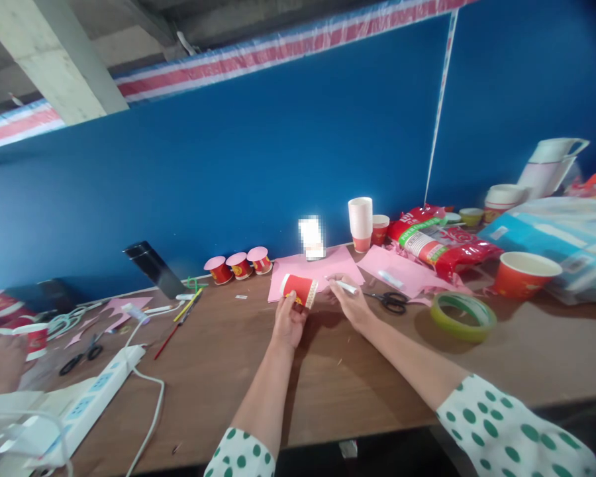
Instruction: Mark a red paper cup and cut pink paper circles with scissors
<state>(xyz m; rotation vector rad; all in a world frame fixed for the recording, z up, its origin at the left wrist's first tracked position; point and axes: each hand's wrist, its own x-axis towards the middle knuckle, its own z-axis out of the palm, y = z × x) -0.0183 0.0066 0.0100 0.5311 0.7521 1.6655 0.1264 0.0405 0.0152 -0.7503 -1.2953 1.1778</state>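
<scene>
Near side first: the worktop (213,377) is running bare in front of you, with the white power strip (97,401) lying off to your left. Your left hand (291,319) is gripping the red paper cup (298,289) by its side, thumb in front, cup lying tilted over; probably that's keeping its patterned end turned toward your other hand. Your right hand (351,305) is closing its fingers around a white pen-like stick (346,287); can't tell which end is the tip. So the cup is sitting inside your left grip, just left of your right fingertips, looks like a small gap between. Black-handled scissors (393,302) are resting just beyond your right wrist, and the tape roll (441,320) is lying further right, both likely parked within reach. Past the cup, a pink sheet (279,270) is lying flat. Three disc-topped cups (239,266) are standing in a row by the blue partition (278,152), likely lined up out of the way. Stacked cups (360,224) are standing right of them, beside the red package (430,246).
</scene>
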